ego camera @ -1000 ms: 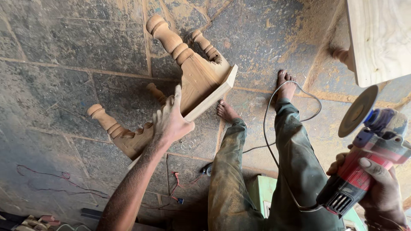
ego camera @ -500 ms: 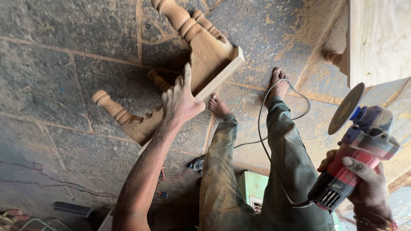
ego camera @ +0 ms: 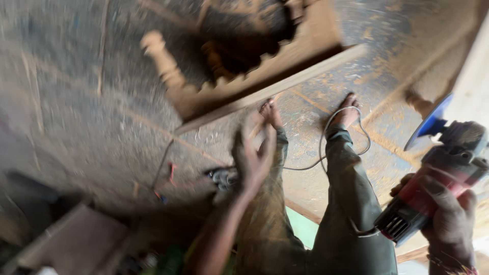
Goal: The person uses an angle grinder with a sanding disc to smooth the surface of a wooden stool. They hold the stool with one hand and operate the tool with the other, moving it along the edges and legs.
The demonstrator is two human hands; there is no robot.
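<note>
A: Dusty stone floor point(ego camera: 81, 127). Wooden stool frame point(ego camera: 244, 76) now upper centre, released since a second ago.
B: Left hand point(ego camera: 253, 155) spread, empty, mid-frame. Right hand point(ego camera: 448, 214) clenched on angle grinder point(ego camera: 433, 178), lower right.

I'm seeing a dusty stone-slab floor point(ego camera: 76, 127) with a grey cord point(ego camera: 326, 147) looping across it. There's a green patch point(ego camera: 304, 229) down low and a blurry brown board point(ego camera: 76, 244) bottom left.

Single view only. The head-worn camera looks steeply down from standing height at the floor point(ego camera: 76, 127), close over the person's own legs and bare feet. Hands enter from the bottom edge. Motion blur affects the whole frame.
</note>
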